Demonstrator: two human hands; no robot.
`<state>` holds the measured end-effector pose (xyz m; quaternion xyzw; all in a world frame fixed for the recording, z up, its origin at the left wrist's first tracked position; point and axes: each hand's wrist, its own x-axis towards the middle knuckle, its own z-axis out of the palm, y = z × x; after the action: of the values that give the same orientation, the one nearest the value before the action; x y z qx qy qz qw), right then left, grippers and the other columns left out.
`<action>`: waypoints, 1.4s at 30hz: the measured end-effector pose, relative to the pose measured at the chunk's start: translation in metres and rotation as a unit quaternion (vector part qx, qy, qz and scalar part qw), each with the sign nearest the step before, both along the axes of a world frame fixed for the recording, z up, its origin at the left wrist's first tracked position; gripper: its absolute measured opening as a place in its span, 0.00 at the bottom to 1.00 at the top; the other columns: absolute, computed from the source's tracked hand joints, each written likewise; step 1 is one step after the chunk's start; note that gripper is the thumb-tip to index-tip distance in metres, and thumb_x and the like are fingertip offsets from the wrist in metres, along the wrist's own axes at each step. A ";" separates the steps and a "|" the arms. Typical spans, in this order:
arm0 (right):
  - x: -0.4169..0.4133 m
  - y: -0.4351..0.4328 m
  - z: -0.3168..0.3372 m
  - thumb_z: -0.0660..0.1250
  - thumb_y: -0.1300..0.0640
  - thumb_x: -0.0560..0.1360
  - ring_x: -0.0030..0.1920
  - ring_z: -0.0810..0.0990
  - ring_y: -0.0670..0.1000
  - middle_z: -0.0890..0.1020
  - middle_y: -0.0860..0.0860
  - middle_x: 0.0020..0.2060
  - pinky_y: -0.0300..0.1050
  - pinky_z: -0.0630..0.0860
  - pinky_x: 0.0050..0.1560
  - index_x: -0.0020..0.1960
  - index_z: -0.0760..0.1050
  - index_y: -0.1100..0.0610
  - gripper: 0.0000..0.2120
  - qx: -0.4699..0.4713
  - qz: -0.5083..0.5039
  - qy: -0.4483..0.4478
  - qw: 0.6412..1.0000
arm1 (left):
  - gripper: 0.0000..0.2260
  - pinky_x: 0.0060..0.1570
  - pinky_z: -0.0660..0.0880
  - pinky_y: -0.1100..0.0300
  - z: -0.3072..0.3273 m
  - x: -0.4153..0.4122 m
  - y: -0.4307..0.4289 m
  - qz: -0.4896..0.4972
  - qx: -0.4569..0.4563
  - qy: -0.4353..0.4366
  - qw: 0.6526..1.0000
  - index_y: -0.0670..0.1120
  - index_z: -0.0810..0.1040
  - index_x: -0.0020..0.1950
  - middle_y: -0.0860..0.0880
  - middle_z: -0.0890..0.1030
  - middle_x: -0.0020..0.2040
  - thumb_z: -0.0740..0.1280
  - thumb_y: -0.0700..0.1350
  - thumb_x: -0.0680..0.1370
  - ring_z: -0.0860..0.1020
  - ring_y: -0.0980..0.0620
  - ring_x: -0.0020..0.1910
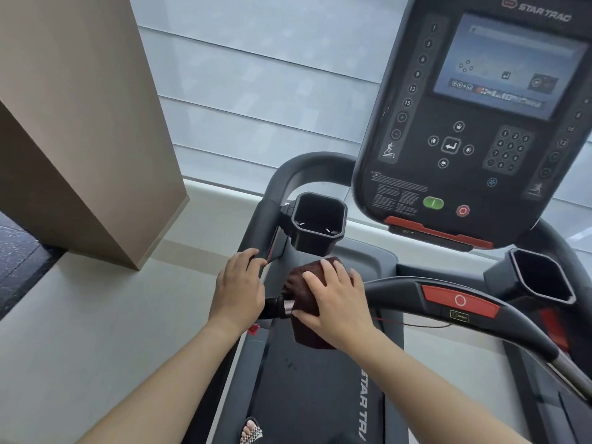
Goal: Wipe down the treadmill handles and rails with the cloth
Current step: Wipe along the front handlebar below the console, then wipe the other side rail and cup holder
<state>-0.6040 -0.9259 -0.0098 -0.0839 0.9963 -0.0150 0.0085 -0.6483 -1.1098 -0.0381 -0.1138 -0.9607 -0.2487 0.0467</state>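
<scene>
A dark brown cloth [303,285] is wrapped over the left end of the treadmill's front crossbar handle [403,291]. My right hand [336,301] presses on the cloth and grips it around the bar. The bar's metal end cap [283,307] sticks out to the left of the cloth. My left hand [238,288] rests on the left side rail [270,229], its fingers curled over the rail just below the left cup holder [317,221].
The console [474,123] with its screen and buttons rises at the upper right. A second cup holder [541,277] sits at the right. The crossbar carries a red stop panel [459,299]. The black belt [317,389] runs below. A beige pillar [80,123] stands at the left.
</scene>
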 end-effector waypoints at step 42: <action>-0.219 0.041 0.015 0.62 0.43 0.74 0.64 0.68 0.53 0.71 0.47 0.66 0.57 0.69 0.60 0.67 0.65 0.49 0.24 -0.187 0.006 -0.023 0.982 | 0.22 0.70 0.59 0.55 -0.004 -0.166 0.052 0.043 0.022 -0.113 0.992 0.47 0.53 0.75 0.50 0.57 0.76 0.50 0.48 0.81 0.58 0.49 0.73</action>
<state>-0.8229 -0.8844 0.0050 -0.0897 0.9749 -0.2032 0.0154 -0.8144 -1.0574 -0.0417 -0.0427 -0.9582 -0.2787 -0.0488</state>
